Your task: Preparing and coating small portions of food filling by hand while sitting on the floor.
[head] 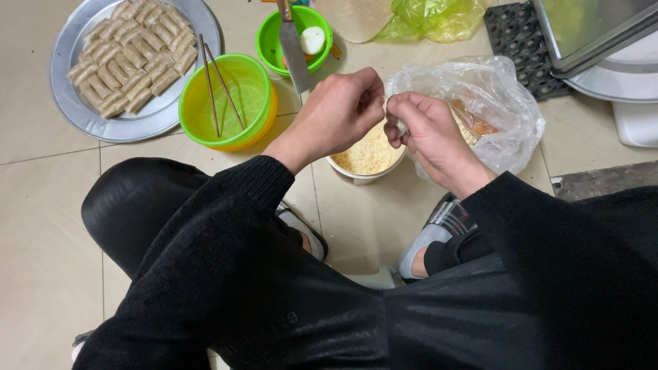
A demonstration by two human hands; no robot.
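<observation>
Both hands were held together above a white bowl (367, 164) of pale yellow crumbs, set on the tiled floor (41, 226) betw. the person's feet. The left hand (339, 113) was curled, fingers pinched toward the right; the right hand (425, 130) was clenched round a small pale piece (399, 125), mostly hidden, so its kind couldn't be told. Just behind the right hand, touching the bowl's far side, a clear plastic bag (493, 96) w/ orange-ish contents was seen. To the left, a green bowl nested in a yellow one (229, 103) was placed w/ chopsticks (219, 85) laid across it. Further left, a round metal tray (75, 109) was stacked w/ beige rolls (133, 51). Behind, a smaller green bowl (271, 38) was seen w/ a knife (293, 51) resting over it. Black sleeves and sandals were visible below.
</observation>
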